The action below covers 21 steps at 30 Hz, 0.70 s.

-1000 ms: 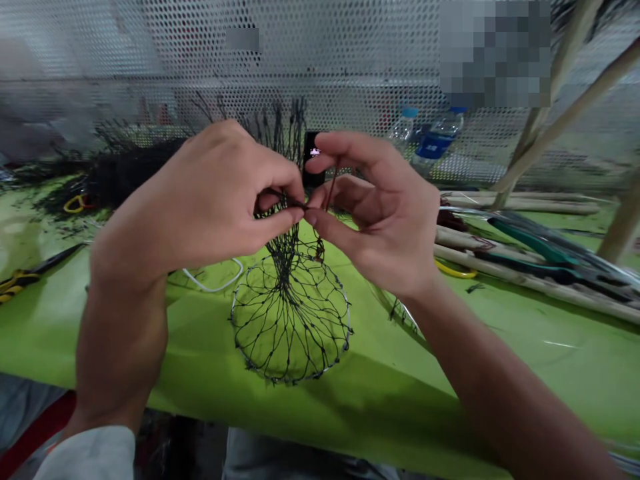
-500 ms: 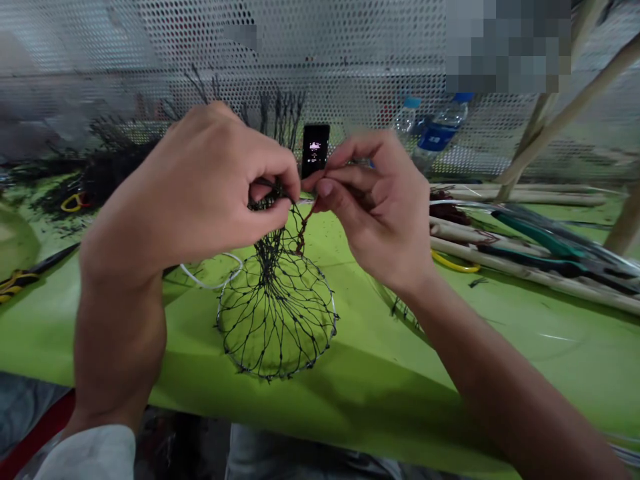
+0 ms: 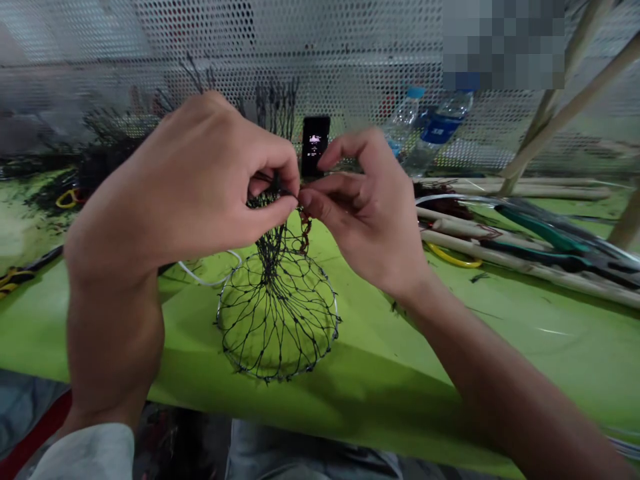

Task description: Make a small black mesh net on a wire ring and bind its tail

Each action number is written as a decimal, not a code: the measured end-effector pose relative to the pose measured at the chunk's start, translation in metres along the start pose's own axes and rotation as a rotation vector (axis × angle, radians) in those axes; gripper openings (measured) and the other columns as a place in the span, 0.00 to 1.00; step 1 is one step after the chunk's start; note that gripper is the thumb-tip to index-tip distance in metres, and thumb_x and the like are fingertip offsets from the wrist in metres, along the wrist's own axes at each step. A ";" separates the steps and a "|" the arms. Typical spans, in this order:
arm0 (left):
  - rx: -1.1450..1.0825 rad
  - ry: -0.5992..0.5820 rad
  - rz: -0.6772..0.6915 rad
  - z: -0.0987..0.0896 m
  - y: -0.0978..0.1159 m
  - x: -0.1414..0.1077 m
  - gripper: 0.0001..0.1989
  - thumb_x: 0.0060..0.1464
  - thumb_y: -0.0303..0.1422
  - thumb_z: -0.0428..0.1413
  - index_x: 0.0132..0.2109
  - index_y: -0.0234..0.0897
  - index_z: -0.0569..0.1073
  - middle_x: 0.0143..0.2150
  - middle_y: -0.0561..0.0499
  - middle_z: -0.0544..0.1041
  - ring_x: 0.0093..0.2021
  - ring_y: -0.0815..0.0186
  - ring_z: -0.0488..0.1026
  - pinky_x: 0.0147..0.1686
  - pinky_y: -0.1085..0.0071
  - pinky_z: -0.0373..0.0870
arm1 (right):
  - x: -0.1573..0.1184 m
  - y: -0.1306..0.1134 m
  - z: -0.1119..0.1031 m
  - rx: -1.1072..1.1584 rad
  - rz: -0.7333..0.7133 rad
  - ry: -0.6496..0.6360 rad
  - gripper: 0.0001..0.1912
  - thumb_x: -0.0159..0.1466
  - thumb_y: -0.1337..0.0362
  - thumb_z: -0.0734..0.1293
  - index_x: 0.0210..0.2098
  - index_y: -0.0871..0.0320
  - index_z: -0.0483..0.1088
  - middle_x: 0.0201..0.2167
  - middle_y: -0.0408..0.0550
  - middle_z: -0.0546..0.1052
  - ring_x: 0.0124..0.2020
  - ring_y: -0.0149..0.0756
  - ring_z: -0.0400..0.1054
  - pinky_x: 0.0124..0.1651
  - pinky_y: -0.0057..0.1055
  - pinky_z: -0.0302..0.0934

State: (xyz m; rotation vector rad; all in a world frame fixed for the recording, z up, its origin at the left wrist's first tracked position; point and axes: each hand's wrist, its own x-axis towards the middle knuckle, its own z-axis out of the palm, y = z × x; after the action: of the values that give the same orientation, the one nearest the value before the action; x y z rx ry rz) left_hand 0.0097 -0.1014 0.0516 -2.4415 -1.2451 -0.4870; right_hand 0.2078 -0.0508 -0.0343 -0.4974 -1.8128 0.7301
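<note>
My left hand point(image 3: 215, 180) is closed around the gathered upper part of a black knotted net point(image 3: 274, 300). The net's lower edge is tied along a metal wire ring point(image 3: 336, 313), which stands on the green table point(image 3: 380, 373). Loose black cord ends rise behind my left hand. A dark red cord point(image 3: 305, 233) hangs beside the net, under the fingertips of my right hand point(image 3: 370, 207). That hand pinches with thumb and fingertip right against the left fingertips, its index finger lifted. The pinched end of the cord is hidden between the fingers.
A phone point(image 3: 316, 143) stands behind my hands. Water bottles point(image 3: 443, 127) lean by the perforated metal screen point(image 3: 340, 40). Wooden sticks point(image 3: 520, 267) and green-handled pliers point(image 3: 540, 230) lie at right. Yellow-black handled scissors point(image 3: 20, 277) and a heap of black cord point(image 3: 110, 163) are at left.
My right hand has moved left and slightly down until its fingertips meet the left hand's. Its index finger has lifted away from the thumb. The left hand keeps its grip on the net.
</note>
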 end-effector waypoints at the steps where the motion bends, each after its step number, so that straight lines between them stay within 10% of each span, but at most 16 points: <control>1: 0.009 -0.005 -0.001 0.000 0.000 0.000 0.15 0.66 0.42 0.52 0.40 0.45 0.83 0.27 0.55 0.72 0.29 0.63 0.69 0.44 0.61 0.67 | 0.000 0.000 0.000 -0.022 -0.005 -0.021 0.08 0.71 0.63 0.71 0.46 0.52 0.67 0.32 0.40 0.81 0.33 0.34 0.76 0.40 0.32 0.72; 10: 0.058 -0.042 0.014 0.003 -0.003 0.003 0.13 0.65 0.39 0.54 0.38 0.40 0.80 0.29 0.51 0.76 0.31 0.60 0.71 0.44 0.59 0.64 | -0.006 -0.020 -0.006 -0.463 -0.257 -0.140 0.24 0.69 0.74 0.62 0.62 0.51 0.63 0.41 0.44 0.83 0.43 0.39 0.80 0.48 0.36 0.75; 21: -0.004 -0.047 0.008 0.003 -0.004 0.001 0.10 0.65 0.38 0.58 0.45 0.44 0.84 0.32 0.53 0.82 0.33 0.63 0.74 0.42 0.63 0.67 | 0.001 -0.006 -0.010 -0.318 -0.263 -0.146 0.23 0.68 0.76 0.66 0.59 0.52 0.64 0.43 0.43 0.80 0.41 0.33 0.79 0.49 0.33 0.75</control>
State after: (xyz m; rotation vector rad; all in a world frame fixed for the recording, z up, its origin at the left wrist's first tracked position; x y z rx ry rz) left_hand 0.0074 -0.0971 0.0502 -2.4733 -1.2542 -0.4320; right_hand 0.2172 -0.0525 -0.0272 -0.4066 -2.0966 0.3050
